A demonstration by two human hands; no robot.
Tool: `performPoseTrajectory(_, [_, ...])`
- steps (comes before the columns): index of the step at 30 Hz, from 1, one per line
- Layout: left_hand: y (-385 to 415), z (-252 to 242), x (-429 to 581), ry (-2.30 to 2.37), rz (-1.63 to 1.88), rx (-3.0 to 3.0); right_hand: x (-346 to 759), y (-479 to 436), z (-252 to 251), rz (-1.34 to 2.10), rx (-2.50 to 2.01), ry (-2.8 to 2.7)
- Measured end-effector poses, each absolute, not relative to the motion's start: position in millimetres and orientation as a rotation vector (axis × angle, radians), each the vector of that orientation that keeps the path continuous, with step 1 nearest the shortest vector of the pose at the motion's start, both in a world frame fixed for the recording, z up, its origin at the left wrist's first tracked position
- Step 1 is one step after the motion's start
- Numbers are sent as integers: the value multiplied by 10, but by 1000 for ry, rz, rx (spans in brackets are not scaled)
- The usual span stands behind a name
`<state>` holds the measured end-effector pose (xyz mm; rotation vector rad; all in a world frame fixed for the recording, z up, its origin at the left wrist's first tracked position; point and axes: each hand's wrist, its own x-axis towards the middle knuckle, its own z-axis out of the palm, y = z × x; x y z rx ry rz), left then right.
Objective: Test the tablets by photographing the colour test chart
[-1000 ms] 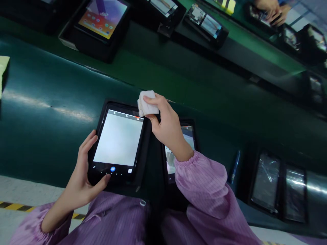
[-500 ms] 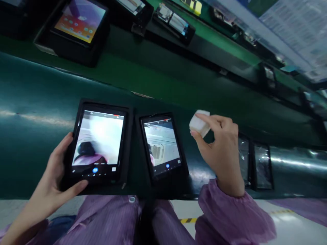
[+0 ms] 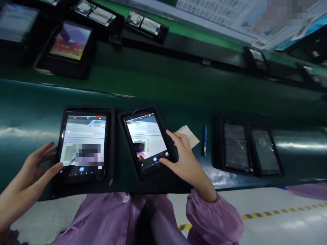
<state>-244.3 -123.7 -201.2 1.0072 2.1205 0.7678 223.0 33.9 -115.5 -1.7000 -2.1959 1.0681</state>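
Observation:
Two tablets showing a camera app lie side by side in black trays. My left hand (image 3: 35, 173) is beside the left tablet (image 3: 84, 143), fingers apart, with the thumb tip at its lower left edge; it does not grip it. My right hand (image 3: 185, 161) is open at the right edge of the right tablet (image 3: 145, 137), with thumb and index finger spread along that side. Whether the fingertips press on it I cannot tell. This tablet sits slightly turned in its tray. Partly behind my right hand lies a white cloth or folded wipe (image 3: 191, 136) on the bench.
A blue pen (image 3: 205, 140) lies right of the cloth. Further right are two dark tablets (image 3: 236, 146) (image 3: 265, 149) in black trays. Along the green line (image 3: 163, 80) at the back stand a lit tablet (image 3: 71, 41) and opened devices (image 3: 145, 26) with exposed inner parts.
My right hand has put down the white cloth and moved left to the right tablet. My left hand has loosened from the left tablet's edge. The view has shifted, bringing the pen into sight.

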Motion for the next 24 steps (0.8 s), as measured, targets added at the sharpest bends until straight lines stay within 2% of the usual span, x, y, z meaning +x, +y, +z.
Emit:
performPoseTrajectory(11, [-1060, -2004, -2464, 2176, 590, 819, 2187, 318, -1295, 1210, -1666, -2089])
performPoseTrajectory(17, [-936, -1741, -2026, 2150, 758, 930, 2247, 280, -1340, 1121, -1731, -2084])
performPoseTrajectory(24, [-798, -1817, -1815, 2094, 983, 928, 2271, 314, -1378, 1052, -2045, -1953])
